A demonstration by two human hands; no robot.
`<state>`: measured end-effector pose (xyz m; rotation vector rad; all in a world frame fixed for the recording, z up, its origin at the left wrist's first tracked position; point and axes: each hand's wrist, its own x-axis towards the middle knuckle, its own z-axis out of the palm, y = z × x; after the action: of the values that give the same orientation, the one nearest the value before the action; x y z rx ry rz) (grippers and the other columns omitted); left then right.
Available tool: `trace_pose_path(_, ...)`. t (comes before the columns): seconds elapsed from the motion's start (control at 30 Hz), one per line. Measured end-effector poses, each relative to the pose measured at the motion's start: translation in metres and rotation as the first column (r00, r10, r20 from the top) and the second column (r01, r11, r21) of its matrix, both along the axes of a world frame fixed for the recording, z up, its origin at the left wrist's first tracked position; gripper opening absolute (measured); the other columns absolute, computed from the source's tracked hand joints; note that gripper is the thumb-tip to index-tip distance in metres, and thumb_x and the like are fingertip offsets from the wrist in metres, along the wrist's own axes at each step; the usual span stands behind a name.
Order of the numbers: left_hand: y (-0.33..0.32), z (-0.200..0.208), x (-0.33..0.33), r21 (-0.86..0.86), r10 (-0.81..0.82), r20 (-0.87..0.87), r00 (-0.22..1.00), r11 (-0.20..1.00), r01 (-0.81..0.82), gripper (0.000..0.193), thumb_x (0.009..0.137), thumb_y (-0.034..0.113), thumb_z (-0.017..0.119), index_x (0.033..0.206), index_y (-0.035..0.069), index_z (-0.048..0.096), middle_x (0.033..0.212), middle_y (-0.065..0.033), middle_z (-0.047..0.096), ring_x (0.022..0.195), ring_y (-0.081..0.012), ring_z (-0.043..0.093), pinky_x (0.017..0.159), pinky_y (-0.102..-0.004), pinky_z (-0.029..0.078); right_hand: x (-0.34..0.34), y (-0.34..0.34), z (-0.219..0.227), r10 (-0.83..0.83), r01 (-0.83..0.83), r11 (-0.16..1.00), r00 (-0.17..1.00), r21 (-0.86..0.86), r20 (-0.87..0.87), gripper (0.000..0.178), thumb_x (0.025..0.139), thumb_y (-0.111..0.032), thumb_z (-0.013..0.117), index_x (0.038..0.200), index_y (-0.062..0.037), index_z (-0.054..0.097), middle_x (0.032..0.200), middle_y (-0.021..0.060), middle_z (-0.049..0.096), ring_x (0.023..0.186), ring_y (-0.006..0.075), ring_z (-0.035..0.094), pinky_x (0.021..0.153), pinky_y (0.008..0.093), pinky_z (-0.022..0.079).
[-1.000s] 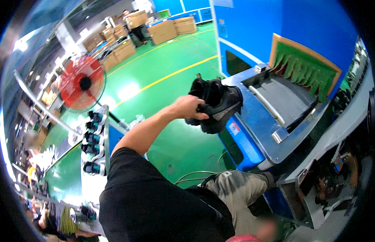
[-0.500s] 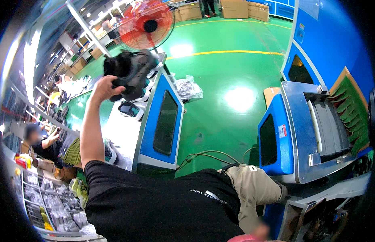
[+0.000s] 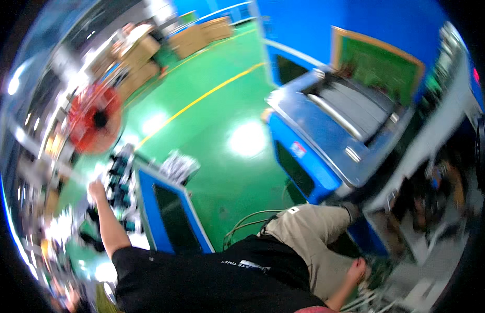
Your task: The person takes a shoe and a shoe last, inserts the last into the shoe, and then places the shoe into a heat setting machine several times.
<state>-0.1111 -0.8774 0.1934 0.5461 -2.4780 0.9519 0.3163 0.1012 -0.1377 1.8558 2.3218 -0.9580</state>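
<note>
At far left, the left hand [image 3: 96,189] reaches beside dark shoes [image 3: 119,180], grip unclear; the right hand [image 3: 356,271] hangs empty.

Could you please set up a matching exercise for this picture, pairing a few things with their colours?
Things:
1. fan
2. floor
3. boxes
4. shirt

Colours:
a. black
b. red
c. brown
d. green

Pairs: 1-b, 2-d, 3-c, 4-a
</note>
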Motion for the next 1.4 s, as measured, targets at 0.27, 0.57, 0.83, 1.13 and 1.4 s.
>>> trace_pose_path(0.27, 0.411, -0.085, -0.177, 0.695, -0.629, -0.422, 0.653, 0.239, 0.679, 0.024, 0.094, 0.014, 0.06, 0.114, 0.003, 0.067, 0.101, -0.0179, 0.072, 0.085, -0.0303, 0.07, 0.076, -0.0375, 0.055, 0.045, -0.03, -0.005, -0.264, 0.305, 0.946, 0.92, 0.107, -0.29, 0.033, 0.099, -0.022, 0.061, 0.126, -0.0037, 0.065, 0.121, 0.0155, 0.068, 0.106, 0.0323, 0.066, 0.09, 0.0434, 0.053)
trace_pose_path(0.57, 0.839, -0.122, -0.136, 0.743, -0.951, -0.184, -0.248, -0.299, 0.598, 0.029, 0.089, 0.012, 0.067, 0.118, 0.006, 0.066, 0.117, -0.0157, 0.068, 0.107, -0.0351, 0.065, 0.088, -0.0398, 0.054, 0.098, -0.049, -0.051, -0.434, 0.577, 0.782, 0.775, 0.236, -0.459, 0.027, 0.097, -0.014, 0.063, 0.122, -0.0018, 0.066, 0.113, 0.0156, 0.069, 0.1, 0.0291, 0.068, 0.087, 0.0402, 0.053)
trace_pose_path(0.83, 1.002, -0.216, -0.067, 0.774, -0.912, -0.318, -0.258, -0.407, 0.485, 0.048, 0.101, 0.03, 0.053, 0.138, 0.0, 0.053, 0.137, -0.0223, 0.056, 0.13, -0.0393, 0.05, 0.11, -0.0419, 0.038, 0.045, -0.026, -0.017, -0.39, 0.499, 0.828, 0.841, 0.257, -0.374, 0.026, 0.09, -0.018, 0.061, 0.112, -0.0063, 0.069, 0.093, 0.0164, 0.07, 0.083, 0.0337, 0.067, 0.072, 0.0421, 0.053)
trace_pose_path(1.13, 0.993, -0.208, -0.071, 0.79, -0.879, -0.259, -0.401, -0.431, 0.436, 0.048, 0.102, 0.038, 0.052, 0.131, 0.001, 0.061, 0.136, -0.0191, 0.059, 0.126, -0.0368, 0.055, 0.106, -0.0421, 0.043, 0.026, -0.013, -0.028, -0.385, 0.457, 0.809, 0.887, 0.369, -0.255, 0.02, 0.089, -0.022, 0.059, 0.102, -0.011, 0.07, 0.094, 0.0152, 0.069, 0.093, 0.0344, 0.067, 0.081, 0.0505, 0.053)
trace_pose_path(1.4, 1.0, -0.218, -0.079, 0.774, -0.882, -0.274, -0.383, -0.439, 0.456, 0.046, 0.103, 0.038, 0.05, 0.129, 0.003, 0.063, 0.13, -0.0189, 0.063, 0.12, -0.0368, 0.06, 0.1, -0.0415, 0.047, 0.019, -0.007, -0.034, -0.258, 0.315, 0.841, 0.948, 0.44, -0.185, 0.018, 0.087, -0.024, 0.061, 0.097, -0.011, 0.069, 0.096, 0.0148, 0.07, 0.086, 0.0359, 0.068, 0.076, 0.0495, 0.055)
